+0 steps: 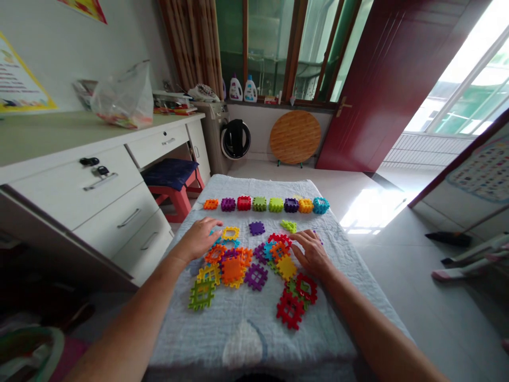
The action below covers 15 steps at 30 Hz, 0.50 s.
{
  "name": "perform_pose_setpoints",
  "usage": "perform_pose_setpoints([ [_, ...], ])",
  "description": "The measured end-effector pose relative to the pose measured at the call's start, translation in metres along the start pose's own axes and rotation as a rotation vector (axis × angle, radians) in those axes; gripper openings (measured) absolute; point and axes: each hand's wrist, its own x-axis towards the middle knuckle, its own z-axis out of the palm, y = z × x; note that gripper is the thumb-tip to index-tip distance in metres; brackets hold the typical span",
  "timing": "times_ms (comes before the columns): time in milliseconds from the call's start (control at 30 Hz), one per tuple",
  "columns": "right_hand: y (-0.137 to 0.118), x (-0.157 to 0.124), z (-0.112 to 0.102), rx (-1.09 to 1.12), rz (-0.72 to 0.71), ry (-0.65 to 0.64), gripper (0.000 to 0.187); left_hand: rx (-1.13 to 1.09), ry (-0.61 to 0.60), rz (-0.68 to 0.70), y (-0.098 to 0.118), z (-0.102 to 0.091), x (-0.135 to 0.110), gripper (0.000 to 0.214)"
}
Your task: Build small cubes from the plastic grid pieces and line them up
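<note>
Loose plastic interlocking building tiles lie in two loose heaps on the cloth-covered table. My left hand (201,237) rests at the outer edge of the left heap, fingers stretched out. By its fingertips are a blue tile, partly hidden, and a yellow frame tile (230,233). An orange tile (233,270) and a green tile (202,294) lie nearer to me. My right hand (312,252) is over the right side of the other heap, its fingers spread. Beside those fingers lie a red tile (278,239) and an orange tile (280,250); whether they touch is unclear.
A row of stacked tiles and cubes, including a green one (260,203), runs along the far part of the table's cloth (246,313). Between row and heaps lies a purple tile (256,228). A stool (175,180) and white desk (111,196) stand left.
</note>
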Motion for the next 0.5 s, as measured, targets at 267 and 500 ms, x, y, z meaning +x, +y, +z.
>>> perform_pose_setpoints([
  [267, -0.027, 0.003, 0.002, 0.087, -0.144, -0.17, 0.066, -0.141, 0.185, -0.079, -0.02, 0.028, -0.012, 0.029],
  [500, -0.018, 0.002, 0.003, 0.084, -0.062, -0.075, 0.062, -0.16, 0.179, -0.1, -0.026, 0.038, -0.015, 0.028],
])
